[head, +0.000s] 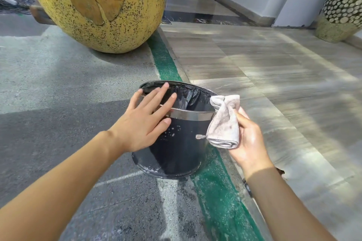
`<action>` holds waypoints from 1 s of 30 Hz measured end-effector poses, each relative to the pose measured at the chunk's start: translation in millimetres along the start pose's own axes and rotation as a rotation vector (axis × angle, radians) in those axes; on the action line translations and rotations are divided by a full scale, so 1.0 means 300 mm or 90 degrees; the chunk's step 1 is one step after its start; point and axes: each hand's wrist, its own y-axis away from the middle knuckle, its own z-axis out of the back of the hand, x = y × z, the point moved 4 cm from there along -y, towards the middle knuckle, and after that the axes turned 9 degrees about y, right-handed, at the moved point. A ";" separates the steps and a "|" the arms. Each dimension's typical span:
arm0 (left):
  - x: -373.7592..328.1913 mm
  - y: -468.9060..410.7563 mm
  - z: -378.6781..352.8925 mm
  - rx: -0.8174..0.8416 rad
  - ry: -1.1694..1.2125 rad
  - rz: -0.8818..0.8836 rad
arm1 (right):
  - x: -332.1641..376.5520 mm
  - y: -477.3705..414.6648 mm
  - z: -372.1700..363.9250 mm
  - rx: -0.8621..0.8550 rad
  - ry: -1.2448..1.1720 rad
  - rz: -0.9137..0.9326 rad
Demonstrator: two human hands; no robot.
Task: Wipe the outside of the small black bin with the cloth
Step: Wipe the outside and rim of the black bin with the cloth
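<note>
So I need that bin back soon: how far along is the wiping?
Barely begun, it seems. Done: the cloth is picked up, folded in the right hand beside the bin. In hand: the left hand is open over the rim, seemingly to steady it. Left: white specks and smears show on the bin's side and base, so the wall looks unwiped.

Building entrance: concrete pavement (58, 88) meets tiled floor (274, 76).

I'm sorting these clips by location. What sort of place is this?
Probably a building entrance, where outdoor paving meets an indoor floor: rough concrete on one side, polished tiles on the other, and a big yellow speckled planter at the threshold.
</note>
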 end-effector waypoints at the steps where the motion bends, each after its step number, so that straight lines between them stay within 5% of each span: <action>1: -0.008 -0.001 -0.007 -0.004 0.002 0.013 | -0.013 0.009 0.021 -0.008 -0.002 -0.010; 14: -0.081 -0.176 -0.007 -0.038 -0.001 0.086 | 0.001 0.002 0.138 -0.034 -0.109 -0.008; 20: -0.248 -0.384 -0.030 0.035 0.062 0.162 | 0.027 -0.003 0.200 -0.054 -0.114 0.014; 25: -0.223 -0.394 0.032 0.129 0.078 -0.043 | 0.073 -0.013 0.235 -0.066 -0.112 0.021; 30: -0.162 -0.378 0.042 0.090 0.169 0.029 | 0.084 -0.030 0.270 -0.073 -0.131 0.020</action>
